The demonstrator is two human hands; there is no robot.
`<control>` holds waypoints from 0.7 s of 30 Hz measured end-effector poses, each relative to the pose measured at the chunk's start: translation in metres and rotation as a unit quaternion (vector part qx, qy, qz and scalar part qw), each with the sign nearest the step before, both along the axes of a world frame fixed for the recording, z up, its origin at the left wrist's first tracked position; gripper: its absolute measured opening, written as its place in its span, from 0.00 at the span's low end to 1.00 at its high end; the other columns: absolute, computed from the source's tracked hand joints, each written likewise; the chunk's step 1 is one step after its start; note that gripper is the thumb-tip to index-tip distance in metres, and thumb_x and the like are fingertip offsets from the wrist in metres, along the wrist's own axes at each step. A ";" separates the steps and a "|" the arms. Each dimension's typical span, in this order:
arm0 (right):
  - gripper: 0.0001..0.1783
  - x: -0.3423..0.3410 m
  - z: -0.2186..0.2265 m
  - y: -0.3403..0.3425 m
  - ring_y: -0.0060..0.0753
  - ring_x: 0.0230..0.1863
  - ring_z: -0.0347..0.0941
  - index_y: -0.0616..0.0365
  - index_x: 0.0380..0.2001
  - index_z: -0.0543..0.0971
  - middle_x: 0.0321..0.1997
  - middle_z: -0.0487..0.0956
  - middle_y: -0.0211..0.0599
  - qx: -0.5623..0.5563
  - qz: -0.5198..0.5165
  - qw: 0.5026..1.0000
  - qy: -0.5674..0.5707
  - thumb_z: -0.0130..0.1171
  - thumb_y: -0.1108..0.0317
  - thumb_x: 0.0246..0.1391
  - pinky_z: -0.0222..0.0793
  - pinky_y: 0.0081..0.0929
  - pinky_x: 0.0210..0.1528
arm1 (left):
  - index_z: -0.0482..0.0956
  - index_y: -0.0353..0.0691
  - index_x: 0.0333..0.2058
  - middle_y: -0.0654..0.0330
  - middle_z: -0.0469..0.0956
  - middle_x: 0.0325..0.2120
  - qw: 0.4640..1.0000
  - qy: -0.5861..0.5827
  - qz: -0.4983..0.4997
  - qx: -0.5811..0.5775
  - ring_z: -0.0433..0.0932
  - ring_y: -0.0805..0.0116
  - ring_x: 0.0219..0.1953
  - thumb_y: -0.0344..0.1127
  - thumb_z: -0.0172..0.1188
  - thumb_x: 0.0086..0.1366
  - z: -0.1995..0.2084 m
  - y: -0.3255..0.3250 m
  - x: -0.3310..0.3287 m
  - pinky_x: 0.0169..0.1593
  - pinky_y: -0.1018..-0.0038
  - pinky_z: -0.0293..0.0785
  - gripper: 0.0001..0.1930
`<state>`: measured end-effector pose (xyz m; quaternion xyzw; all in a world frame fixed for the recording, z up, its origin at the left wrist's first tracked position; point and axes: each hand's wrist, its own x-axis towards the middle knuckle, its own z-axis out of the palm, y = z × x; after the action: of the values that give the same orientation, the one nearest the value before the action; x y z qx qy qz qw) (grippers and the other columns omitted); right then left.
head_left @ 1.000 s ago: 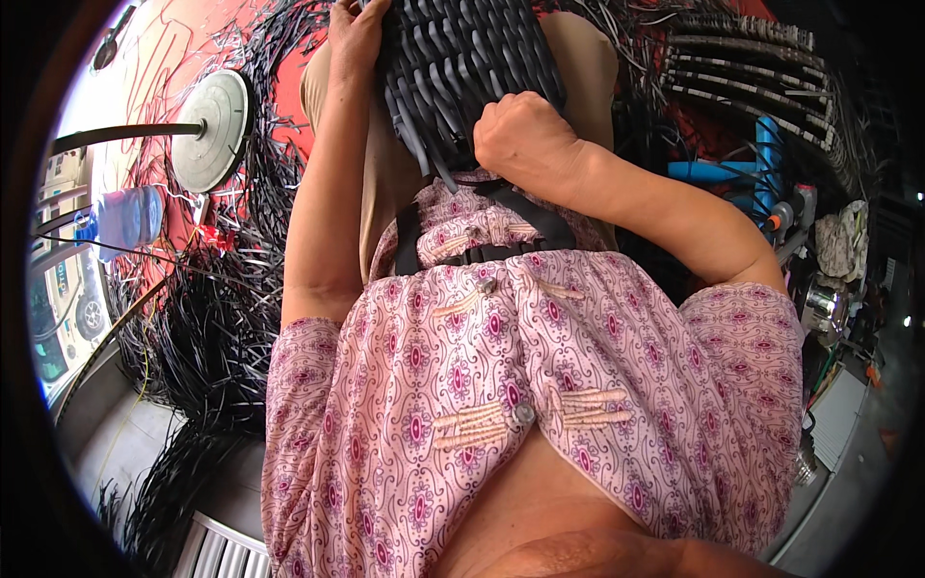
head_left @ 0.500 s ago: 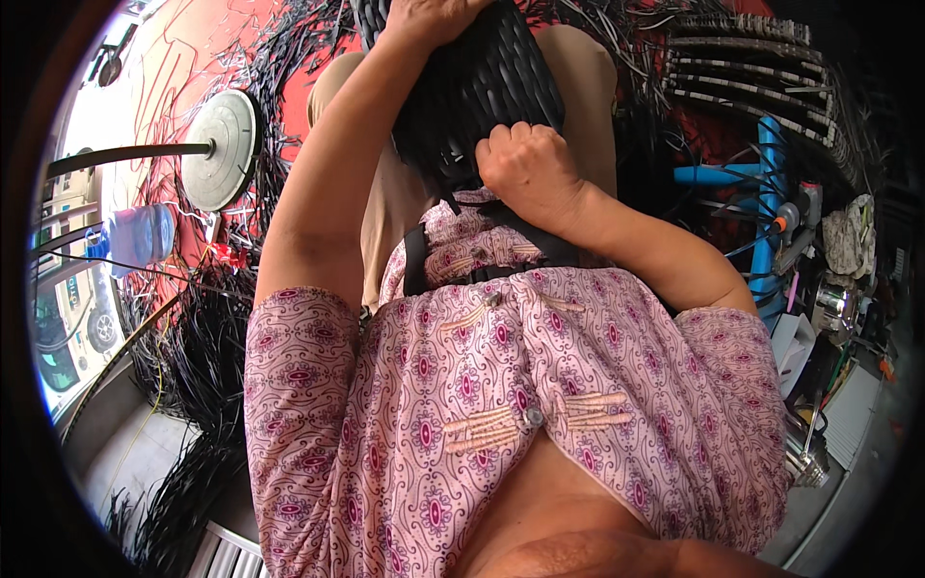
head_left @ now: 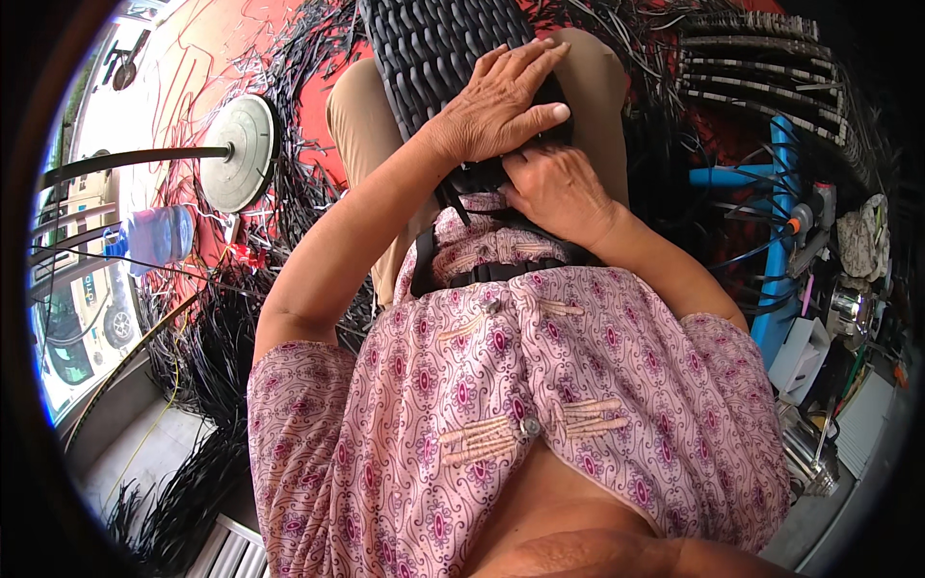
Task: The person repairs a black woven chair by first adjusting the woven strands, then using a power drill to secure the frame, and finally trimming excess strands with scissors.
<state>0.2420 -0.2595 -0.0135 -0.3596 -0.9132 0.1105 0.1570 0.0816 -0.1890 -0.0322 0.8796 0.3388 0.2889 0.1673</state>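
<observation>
A black woven piece (head_left: 424, 58), made of thick braided plastic strands, lies across my lap and runs up past the top of the view. My left hand (head_left: 496, 108) rests on its near part, fingers stretched toward the upper right and thumb apart. Just below, my right hand (head_left: 562, 191) is closed on the near edge of the weave, its fingertips hidden. My left hand partly covers that edge. Loose black strands (head_left: 453, 197) hang from the near end, over the patterned cloth at my waist.
Cut black strips cover the red floor (head_left: 318, 91). To the left stand a round grey disc base (head_left: 238, 154) with a rod and a blue water jug (head_left: 162, 234). At right are a blue frame (head_left: 779, 241), curved slatted pieces (head_left: 761, 77) and a steel pot (head_left: 853, 308).
My left hand has come down from the far part of the weave to its near end, opening flat. My right hand has shifted slightly down and right, still closed at the edge.
</observation>
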 end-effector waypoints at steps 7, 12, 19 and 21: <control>0.15 0.025 -0.018 -0.005 0.51 0.37 0.80 0.60 0.43 0.78 0.36 0.81 0.50 -0.071 0.032 0.997 0.027 0.60 0.64 0.53 0.76 0.47 0.39 | 0.51 0.38 0.72 0.46 0.54 0.70 0.991 -0.070 -0.064 -0.090 0.50 0.48 0.73 0.68 0.43 0.69 0.016 -0.043 0.011 0.73 0.56 0.43 0.45; 0.16 0.032 -0.033 -0.014 0.45 0.39 0.80 0.55 0.43 0.78 0.36 0.81 0.41 -0.132 -0.016 0.989 0.061 0.63 0.61 0.54 0.77 0.42 0.41 | 0.54 0.34 0.70 0.44 0.57 0.69 0.936 -0.300 -0.037 -0.181 0.51 0.51 0.73 0.64 0.45 0.71 0.052 0.034 -0.013 0.73 0.61 0.45 0.42; 0.11 0.045 -0.012 -0.018 0.45 0.32 0.80 0.59 0.27 0.81 0.29 0.81 0.40 -0.201 -0.066 0.971 0.111 0.65 0.62 0.52 0.76 0.39 0.37 | 0.55 0.30 0.69 0.40 0.58 0.67 0.992 0.093 0.082 0.005 0.55 0.45 0.70 0.63 0.47 0.70 0.010 0.109 -0.045 0.71 0.57 0.49 0.43; 0.10 0.055 -0.010 -0.017 0.45 0.32 0.81 0.60 0.29 0.83 0.28 0.82 0.43 -0.275 -0.109 0.942 0.156 0.65 0.63 0.53 0.75 0.37 0.36 | 0.54 0.30 0.69 0.41 0.58 0.67 0.992 0.100 0.067 0.023 0.54 0.45 0.70 0.63 0.46 0.70 -0.006 0.094 -0.034 0.71 0.56 0.48 0.43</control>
<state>0.2967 -0.2769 -0.0236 -0.4644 -0.7664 0.3945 0.2031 0.0477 -0.0950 -0.0386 0.8830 0.4056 0.2174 0.0923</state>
